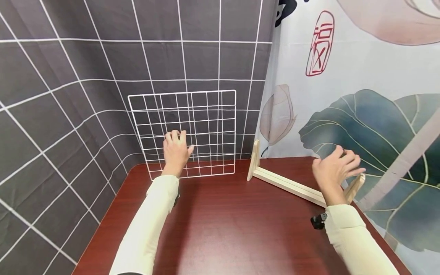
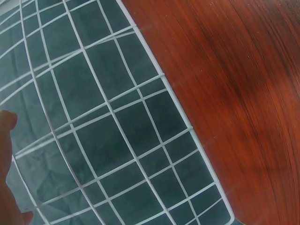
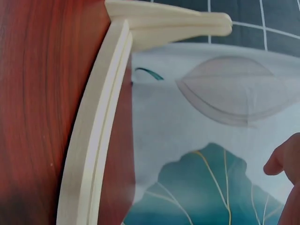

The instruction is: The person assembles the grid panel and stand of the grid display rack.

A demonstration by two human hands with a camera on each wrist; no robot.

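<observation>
A white wire grid panel [image 1: 220, 133] stands upright at the back left of the table, leaning slightly back; its lower edge meets the tabletop. My left hand [image 1: 176, 151] is in front of it, fingers loosely bent and thumb spread, with no wire gripped. The left wrist view shows the panel's wires [image 2: 108, 102] close by, with the thumb at the left edge. To the right lies a pale wooden stand [image 1: 292, 186], a grooved bar with an upright at each end. Over its near end hovers my right hand [image 1: 335, 168], fingers spread and holding nothing, partly hiding that upright.
The table [image 1: 233, 225] has a glossy red-brown wood top. Behind and to the left hangs a dark grey curtain [image 1: 203, 61] with white lines. A white curtain [image 1: 292, 61] printed with lotus leaves hangs along the right side, near the stand.
</observation>
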